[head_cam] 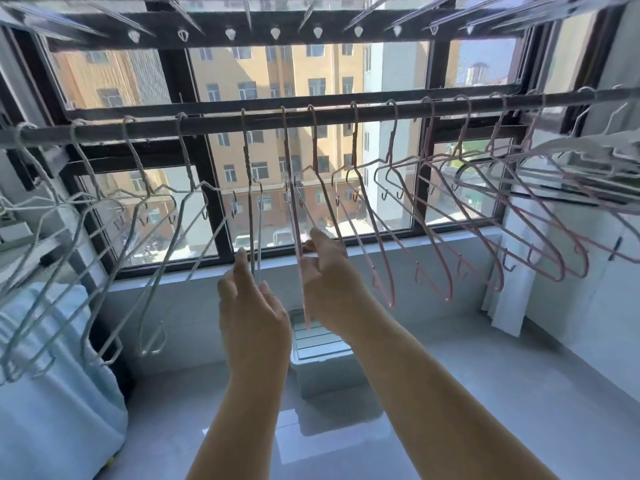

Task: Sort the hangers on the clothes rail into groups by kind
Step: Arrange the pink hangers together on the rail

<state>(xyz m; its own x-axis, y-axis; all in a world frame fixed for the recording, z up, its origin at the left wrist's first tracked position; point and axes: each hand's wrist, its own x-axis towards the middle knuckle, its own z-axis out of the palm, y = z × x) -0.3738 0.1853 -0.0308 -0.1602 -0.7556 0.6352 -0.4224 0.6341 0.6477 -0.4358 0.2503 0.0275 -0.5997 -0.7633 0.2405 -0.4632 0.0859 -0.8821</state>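
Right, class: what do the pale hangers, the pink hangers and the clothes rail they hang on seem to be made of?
Pale hangers: probably wire under a whitish plastic coating; thin, bent, twisted at the neck. Pink hangers: likely the same, matt pink coat. Clothes rail: a dark, dull bar, perhaps painted metal; unclear.

This is the enclosed laundry balcony of a flat in a home, on a high floor. A dark clothes rail [346,114] runs across a wide window [398,74] and carries white hangers [162,216] and pink hangers [433,216], and above it hangs a drying rack [277,27] with pegs. Through the glass, tall residential buildings [263,81] are seen from above, and inside there are a pale tiled floor [519,393] and a white curtain [505,306].
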